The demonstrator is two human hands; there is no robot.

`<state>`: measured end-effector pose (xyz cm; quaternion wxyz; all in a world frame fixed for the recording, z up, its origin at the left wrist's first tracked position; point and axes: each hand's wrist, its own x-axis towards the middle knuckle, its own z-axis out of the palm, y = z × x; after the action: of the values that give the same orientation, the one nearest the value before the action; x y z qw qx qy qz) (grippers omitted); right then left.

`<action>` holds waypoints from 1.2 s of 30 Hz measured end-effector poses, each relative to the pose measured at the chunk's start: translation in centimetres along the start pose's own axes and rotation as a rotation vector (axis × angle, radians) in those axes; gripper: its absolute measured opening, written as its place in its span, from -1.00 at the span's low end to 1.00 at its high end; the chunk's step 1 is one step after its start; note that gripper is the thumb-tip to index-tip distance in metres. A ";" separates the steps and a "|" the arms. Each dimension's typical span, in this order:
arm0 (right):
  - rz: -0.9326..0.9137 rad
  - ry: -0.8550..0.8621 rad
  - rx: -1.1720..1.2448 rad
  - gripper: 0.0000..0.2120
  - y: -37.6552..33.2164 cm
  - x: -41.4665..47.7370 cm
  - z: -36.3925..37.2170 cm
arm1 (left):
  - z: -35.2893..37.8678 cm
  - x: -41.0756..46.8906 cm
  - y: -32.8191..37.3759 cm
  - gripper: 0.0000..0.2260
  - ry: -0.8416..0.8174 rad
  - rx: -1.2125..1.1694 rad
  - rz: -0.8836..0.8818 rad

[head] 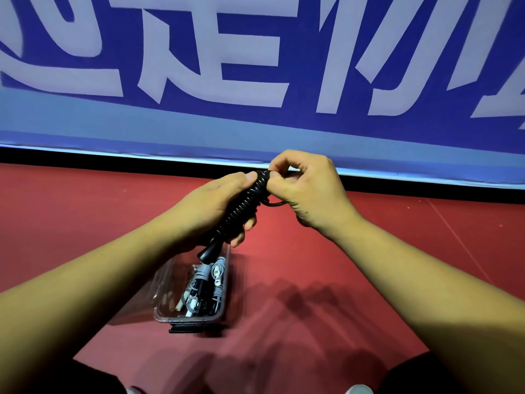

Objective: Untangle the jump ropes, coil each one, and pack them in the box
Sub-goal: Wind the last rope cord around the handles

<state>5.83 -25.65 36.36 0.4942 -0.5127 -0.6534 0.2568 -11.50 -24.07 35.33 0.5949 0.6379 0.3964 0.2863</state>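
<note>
Left hand is gripping the black jump rope bundle steady above the box on the floor, while right hand is pinching its loose end to finish the wrap.

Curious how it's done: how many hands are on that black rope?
2. The left hand grips the coiled black jump rope around its middle; the right hand pinches its top end. No other hands show.

Bare forearms; dark trousers at the knees; white shoes
</note>
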 end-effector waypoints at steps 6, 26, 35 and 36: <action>0.009 0.102 0.070 -0.90 -0.4 -0.2 0.3 | 0.8 -0.3 0.1 -0.65 0.019 -0.161 0.126; 0.147 -0.286 0.109 -0.80 1.4 0.9 0.0 | -1.0 0.4 -0.1 -0.73 0.029 -0.280 0.154; 0.062 -0.437 -0.108 -0.75 1.4 0.7 -0.7 | -1.0 0.7 -0.3 -0.77 0.040 -0.402 0.160; 0.056 -0.450 -0.113 -0.76 1.4 0.7 -0.7 | -1.1 0.6 -0.1 -0.80 0.042 -0.425 0.173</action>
<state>7.08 -24.63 35.74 0.2995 -0.4874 -0.7458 0.3413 -12.09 -22.99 35.26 0.6807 0.5240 0.2831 0.4265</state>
